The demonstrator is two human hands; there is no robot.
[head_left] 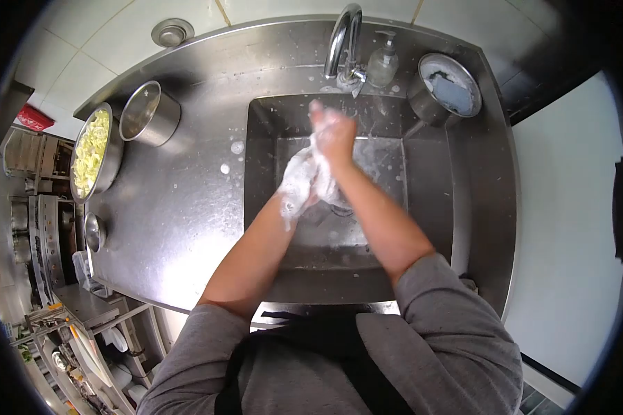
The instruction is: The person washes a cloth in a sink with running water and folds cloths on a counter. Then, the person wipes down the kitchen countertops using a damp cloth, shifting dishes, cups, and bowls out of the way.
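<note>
My left hand (300,178) and my right hand (336,140) are pressed together over the steel sink basin (429,207). Thick white foam coats the left hand down to the wrist and hides its fingers. Lying against the left hand, the right hand is farther from me, its fingers foamy and smeared by motion. No object shows between the hands. The faucet (346,41) arches just beyond them. Beside it stands a clear pump bottle (383,62).
Left on the steel counter (194,207) are a bowl of chopped pale-green vegetable (91,153), a steel pot (150,114) and a small bowl (95,232). A pot holding suds and a blue-grey sponge (452,93) stands right of the faucet. A drain strainer (173,32) sits at the back.
</note>
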